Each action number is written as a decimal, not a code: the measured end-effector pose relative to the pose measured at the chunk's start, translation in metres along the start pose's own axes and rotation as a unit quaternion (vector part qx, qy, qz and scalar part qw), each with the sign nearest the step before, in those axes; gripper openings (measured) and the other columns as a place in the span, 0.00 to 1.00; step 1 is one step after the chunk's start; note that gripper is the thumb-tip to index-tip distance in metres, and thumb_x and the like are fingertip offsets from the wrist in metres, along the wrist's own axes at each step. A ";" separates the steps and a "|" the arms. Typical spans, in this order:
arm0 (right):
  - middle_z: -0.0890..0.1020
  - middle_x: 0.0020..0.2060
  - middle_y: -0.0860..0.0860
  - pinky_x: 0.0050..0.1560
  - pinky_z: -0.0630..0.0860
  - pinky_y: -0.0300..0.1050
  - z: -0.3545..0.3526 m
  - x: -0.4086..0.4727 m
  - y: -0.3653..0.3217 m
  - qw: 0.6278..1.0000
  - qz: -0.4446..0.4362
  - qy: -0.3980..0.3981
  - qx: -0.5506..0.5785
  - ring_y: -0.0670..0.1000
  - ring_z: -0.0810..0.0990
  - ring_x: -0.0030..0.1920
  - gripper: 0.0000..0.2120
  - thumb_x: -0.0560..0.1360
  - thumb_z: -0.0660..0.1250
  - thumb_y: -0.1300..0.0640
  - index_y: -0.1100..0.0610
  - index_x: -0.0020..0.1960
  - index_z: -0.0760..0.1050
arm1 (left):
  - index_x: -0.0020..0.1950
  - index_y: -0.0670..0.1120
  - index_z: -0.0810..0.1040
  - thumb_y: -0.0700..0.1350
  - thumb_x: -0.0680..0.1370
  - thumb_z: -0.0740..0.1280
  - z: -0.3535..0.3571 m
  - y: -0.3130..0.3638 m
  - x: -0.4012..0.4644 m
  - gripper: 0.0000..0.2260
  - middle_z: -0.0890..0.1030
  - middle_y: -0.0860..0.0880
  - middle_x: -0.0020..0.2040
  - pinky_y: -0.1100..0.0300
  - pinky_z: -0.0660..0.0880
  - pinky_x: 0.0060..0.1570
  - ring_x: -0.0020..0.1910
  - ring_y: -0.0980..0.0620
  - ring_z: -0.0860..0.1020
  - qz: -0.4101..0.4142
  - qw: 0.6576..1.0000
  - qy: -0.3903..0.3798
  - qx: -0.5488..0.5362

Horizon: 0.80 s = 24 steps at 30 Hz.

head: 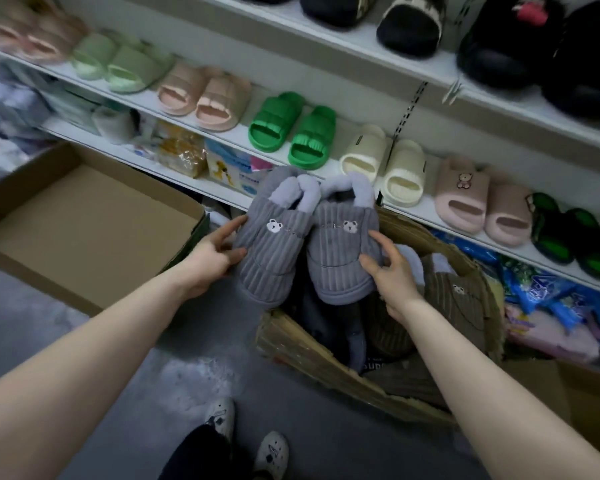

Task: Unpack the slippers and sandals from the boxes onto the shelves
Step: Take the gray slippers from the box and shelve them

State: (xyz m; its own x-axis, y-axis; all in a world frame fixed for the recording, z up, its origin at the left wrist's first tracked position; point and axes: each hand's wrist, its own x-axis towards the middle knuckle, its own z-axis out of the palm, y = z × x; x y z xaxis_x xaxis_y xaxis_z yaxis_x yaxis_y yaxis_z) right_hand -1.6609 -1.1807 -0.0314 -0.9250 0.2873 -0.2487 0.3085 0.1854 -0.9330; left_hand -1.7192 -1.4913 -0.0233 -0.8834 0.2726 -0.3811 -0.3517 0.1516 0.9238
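Grey slippers (pixel 305 244), a fuzzy corduroy pair with little bear faces, sit side by side between both hands, right above the open box (pixel 326 355) of more slippers. Left hand (pixel 212 258) pinches the left slipper's outer side, thumb on top; right hand (pixel 392 271) grips the other one's outer edge. Both forearms reach forward. Just beyond, the shelf (pixel 329 168) front edge shows a small gap between the green sandals (pixel 291 133) and cream slides (pixel 385 168).

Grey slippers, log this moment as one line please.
left hand: holds left grey slipper | right hand: holds right grey slipper | above open box
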 end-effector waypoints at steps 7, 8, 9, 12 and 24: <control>0.76 0.65 0.46 0.53 0.79 0.37 0.042 -0.004 -0.077 0.994 -0.102 -0.007 -0.027 0.45 0.78 0.58 0.19 0.78 0.68 0.58 0.42 0.66 0.74 | 0.73 0.58 0.65 0.36 0.80 0.63 -0.063 0.036 -0.022 0.27 0.76 0.44 0.59 0.48 0.78 0.54 0.55 0.47 0.78 0.072 0.996 0.055 -0.018; 0.76 0.65 0.47 0.59 0.79 0.45 0.054 -0.003 -0.089 0.993 -0.115 -0.008 -0.024 0.48 0.77 0.61 0.19 0.77 0.69 0.57 0.40 0.64 0.75 | 0.73 0.59 0.65 0.36 0.80 0.63 -0.078 0.042 -0.025 0.27 0.76 0.44 0.59 0.48 0.78 0.53 0.56 0.46 0.78 0.077 0.995 0.059 -0.030; 0.77 0.65 0.47 0.63 0.77 0.52 0.068 -0.003 -0.103 0.991 -0.129 -0.013 -0.020 0.50 0.77 0.63 0.19 0.77 0.70 0.57 0.38 0.62 0.76 | 0.73 0.59 0.65 0.36 0.80 0.63 -0.094 0.048 -0.028 0.27 0.77 0.44 0.58 0.50 0.79 0.51 0.55 0.46 0.78 0.084 0.993 0.064 -0.043; 0.79 0.63 0.49 0.64 0.75 0.60 0.116 0.000 -0.145 0.985 -0.169 -0.017 -0.022 0.53 0.79 0.60 0.19 0.75 0.71 0.57 0.35 0.58 0.78 | 0.74 0.56 0.65 0.35 0.79 0.63 -0.150 0.065 -0.037 0.26 0.78 0.46 0.50 0.55 0.78 0.43 0.48 0.49 0.78 0.112 0.988 0.082 -0.062; 0.79 0.52 0.49 0.56 0.80 0.59 0.346 -0.002 -0.309 0.959 -0.276 -0.050 0.031 0.59 0.78 0.59 0.18 0.75 0.70 0.56 0.38 0.60 0.78 | 0.72 0.57 0.68 0.36 0.80 0.62 -0.412 0.147 -0.078 0.24 0.77 0.40 0.56 0.59 0.79 0.39 0.47 0.46 0.78 0.222 0.967 0.119 -0.046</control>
State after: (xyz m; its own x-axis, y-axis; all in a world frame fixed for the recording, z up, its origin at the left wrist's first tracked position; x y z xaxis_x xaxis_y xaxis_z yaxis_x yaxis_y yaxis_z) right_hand -1.8311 -1.5638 0.1671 -0.9612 0.0692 0.2670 -0.2456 0.2264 -0.9426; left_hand -1.8299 -1.8816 0.1581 -0.9959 0.0640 0.0641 0.0631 -0.0177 0.9978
